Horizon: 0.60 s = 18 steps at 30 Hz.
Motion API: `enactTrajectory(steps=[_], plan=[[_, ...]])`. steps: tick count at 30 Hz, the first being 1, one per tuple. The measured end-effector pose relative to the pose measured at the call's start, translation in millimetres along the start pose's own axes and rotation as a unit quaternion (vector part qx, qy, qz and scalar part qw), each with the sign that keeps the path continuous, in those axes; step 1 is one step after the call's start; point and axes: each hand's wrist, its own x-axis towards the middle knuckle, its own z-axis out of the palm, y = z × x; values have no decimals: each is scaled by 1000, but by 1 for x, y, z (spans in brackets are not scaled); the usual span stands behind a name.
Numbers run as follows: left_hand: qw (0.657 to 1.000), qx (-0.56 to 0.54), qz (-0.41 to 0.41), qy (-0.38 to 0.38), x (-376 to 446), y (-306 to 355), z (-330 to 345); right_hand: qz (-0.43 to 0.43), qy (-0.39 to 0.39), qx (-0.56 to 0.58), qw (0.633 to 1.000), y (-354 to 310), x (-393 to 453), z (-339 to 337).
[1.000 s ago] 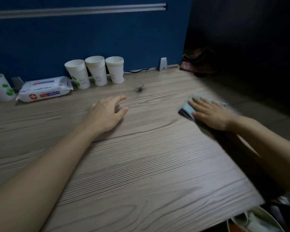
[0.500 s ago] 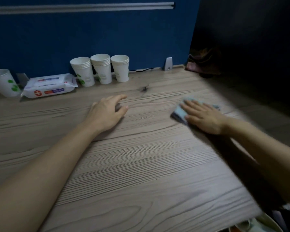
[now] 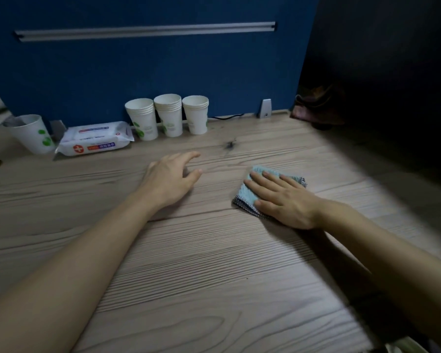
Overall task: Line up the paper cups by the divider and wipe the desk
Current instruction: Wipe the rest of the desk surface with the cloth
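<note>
Standing along the blue divider panel, three white paper cup stacks lined the wooden desk's far edge. Nearer, the left hand rested loosely spread; the right hand pressed flat-fingered on a folded light-blue cloth amid open wood.

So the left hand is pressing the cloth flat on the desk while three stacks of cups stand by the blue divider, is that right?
Not quite: the head view shows the right hand pressing the cloth flat on the desk. The left hand rests bare on the wood. Three cup stacks do stand by the blue divider.
</note>
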Motion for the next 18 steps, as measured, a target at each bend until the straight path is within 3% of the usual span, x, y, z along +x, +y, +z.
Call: enactTrajectory(steps=[10,18], plan=[[1000,-2,0,6,-8,-11,-5,79,-19,-3,997,54,-11,-7],[1000,-1,-4,3,-9,-8,-7,100,-8,-15,995,57,-7,-4]])
